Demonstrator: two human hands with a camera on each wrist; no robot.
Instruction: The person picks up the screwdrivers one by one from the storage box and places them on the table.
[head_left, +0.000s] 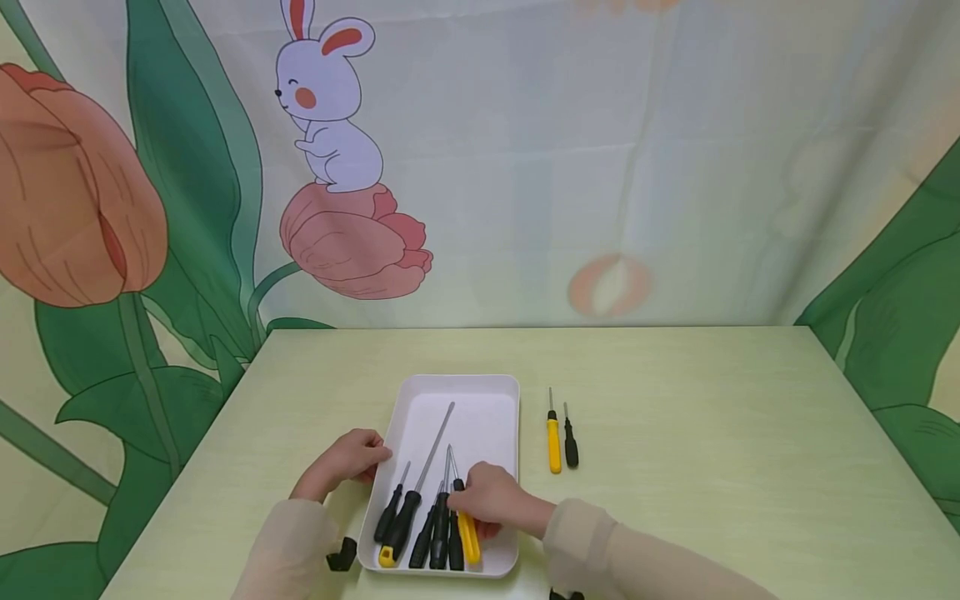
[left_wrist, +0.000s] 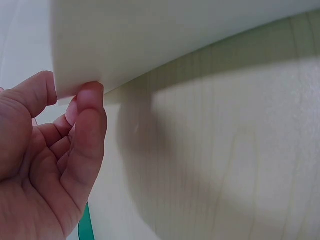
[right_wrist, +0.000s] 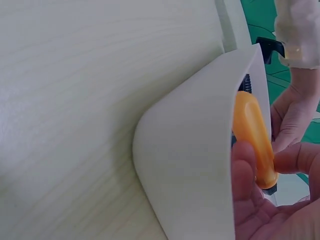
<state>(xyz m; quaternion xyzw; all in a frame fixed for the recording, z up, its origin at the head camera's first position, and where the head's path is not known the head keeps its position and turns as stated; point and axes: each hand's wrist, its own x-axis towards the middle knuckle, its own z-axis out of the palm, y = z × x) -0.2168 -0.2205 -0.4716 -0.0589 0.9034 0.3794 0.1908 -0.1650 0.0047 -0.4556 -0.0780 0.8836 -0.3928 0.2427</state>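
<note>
A white tray (head_left: 483,400) holds several screwdrivers lying side by side with their handles towards me. My left hand (head_left: 352,456) pinches the tray's left rim; in the left wrist view, thumb and fingers (left_wrist: 90,115) close on its edge. Inside the tray, my right hand (head_left: 491,498) grips a yellow-handled screwdriver (head_left: 469,540) at the right end of the row. The right wrist view shows its yellow handle (right_wrist: 252,135) between thumb and fingers. Left of it lie black-handled screwdrivers, among them a long one (head_left: 407,525) with a yellow handle end.
On the table (head_left: 712,433), right of the tray, lie a yellow screwdriver (head_left: 554,446) and a small black screwdriver (head_left: 572,446). A black object (head_left: 342,555) shows by the left sleeve. Behind the table hangs a printed cloth (head_left: 510,167) with a rabbit and tulips.
</note>
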